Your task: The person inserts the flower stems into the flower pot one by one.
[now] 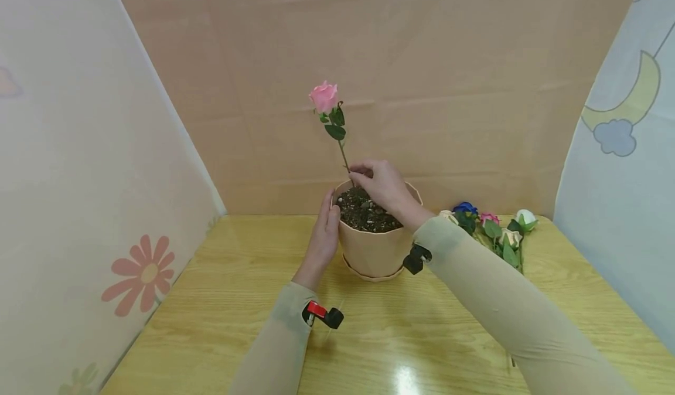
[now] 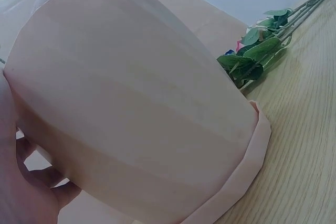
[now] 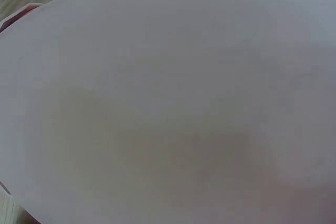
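A pink rose [image 1: 324,97] stands tilted left, its leafy stem rising from the back of a peach flower pot [image 1: 369,251]. Low on that stem, close over the dark soil [image 1: 369,216], my right hand [image 1: 389,189] pinches it between thumb and fingers. My left hand [image 1: 321,237] grips the pot's left side, with the thumb at the rim. Fingers [image 2: 65,192] of that hand curl round behind the pot wall [image 2: 126,87] in the left wrist view. The pot's wall [image 3: 173,77] fills most of the right wrist view.
Several roses lie at the table's back right: a blue rose [image 1: 465,208], a dark pink one [image 1: 489,219], a white one [image 1: 526,218] and cream ones [image 1: 509,238]. Under the pot sits a saucer [image 1: 373,278] on the wooden table [image 1: 253,301]. A backdrop [image 1: 448,90] stands behind.
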The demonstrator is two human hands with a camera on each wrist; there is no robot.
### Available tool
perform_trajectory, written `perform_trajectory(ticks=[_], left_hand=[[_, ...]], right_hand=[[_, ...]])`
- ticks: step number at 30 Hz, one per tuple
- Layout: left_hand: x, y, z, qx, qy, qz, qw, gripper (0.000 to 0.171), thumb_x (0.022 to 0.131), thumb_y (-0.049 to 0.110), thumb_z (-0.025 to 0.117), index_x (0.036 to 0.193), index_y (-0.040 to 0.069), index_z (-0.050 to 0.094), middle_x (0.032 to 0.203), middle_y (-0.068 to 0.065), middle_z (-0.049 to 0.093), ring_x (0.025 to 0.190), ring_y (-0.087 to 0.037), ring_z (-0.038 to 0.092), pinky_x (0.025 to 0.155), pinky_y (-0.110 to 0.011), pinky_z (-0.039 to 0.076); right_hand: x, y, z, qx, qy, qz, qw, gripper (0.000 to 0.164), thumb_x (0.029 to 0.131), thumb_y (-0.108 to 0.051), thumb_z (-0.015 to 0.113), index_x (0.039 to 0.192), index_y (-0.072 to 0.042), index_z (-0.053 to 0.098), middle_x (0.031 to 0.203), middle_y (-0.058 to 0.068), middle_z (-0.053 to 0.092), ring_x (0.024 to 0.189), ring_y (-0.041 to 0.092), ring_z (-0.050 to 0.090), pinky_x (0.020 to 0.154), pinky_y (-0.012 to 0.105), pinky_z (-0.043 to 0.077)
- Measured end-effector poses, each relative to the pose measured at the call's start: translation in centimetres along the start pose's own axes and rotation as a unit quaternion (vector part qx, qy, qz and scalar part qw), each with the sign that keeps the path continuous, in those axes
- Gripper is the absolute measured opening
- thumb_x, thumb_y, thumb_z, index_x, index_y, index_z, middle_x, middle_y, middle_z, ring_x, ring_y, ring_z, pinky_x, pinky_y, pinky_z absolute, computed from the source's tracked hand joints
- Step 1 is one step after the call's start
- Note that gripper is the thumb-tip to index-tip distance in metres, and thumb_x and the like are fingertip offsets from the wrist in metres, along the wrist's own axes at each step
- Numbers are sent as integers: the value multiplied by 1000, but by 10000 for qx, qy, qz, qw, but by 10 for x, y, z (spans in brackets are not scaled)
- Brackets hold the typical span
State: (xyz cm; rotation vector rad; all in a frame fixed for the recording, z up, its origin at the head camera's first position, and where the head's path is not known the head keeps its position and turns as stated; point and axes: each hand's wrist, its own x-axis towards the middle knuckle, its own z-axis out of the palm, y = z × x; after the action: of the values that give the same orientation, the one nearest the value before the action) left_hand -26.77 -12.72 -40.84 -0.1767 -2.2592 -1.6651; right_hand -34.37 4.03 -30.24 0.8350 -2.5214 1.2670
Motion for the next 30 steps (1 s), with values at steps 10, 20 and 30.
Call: perform_trajectory(ticks=[10, 20, 30], left_hand=[[2, 3, 4, -61, 2, -52, 10000, 59, 121, 43, 32, 178, 28, 24, 180, -7, 30, 163, -33, 31, 131, -57, 25], [4, 4, 7, -71, 1, -121, 9999, 60, 121, 42, 32, 179, 27, 22, 180, -7, 28, 164, -33, 30, 132, -55, 24], [3, 6, 8, -85, -1, -92, 9999, 59, 121, 41, 33, 178, 28, 23, 180, -9, 29, 163, -34, 30, 131, -56, 25]], right_hand=[[-6, 5, -26, 83, 191, 166, 9996, 31, 110, -18, 72, 135, -1, 77, 124, 17, 79, 109, 32, 75, 94, 47, 60], [-29, 21, -73, 111, 373, 547, 9977, 35, 112, -22, 69, 139, 1, 74, 125, 21, 78, 106, 37, 77, 87, 36, 62], [-71, 47, -119, -387, 234, 863, 9952, 47, 114, -37, 65, 144, -1, 71, 129, 22, 76, 105, 34, 75, 75, 23, 56]])
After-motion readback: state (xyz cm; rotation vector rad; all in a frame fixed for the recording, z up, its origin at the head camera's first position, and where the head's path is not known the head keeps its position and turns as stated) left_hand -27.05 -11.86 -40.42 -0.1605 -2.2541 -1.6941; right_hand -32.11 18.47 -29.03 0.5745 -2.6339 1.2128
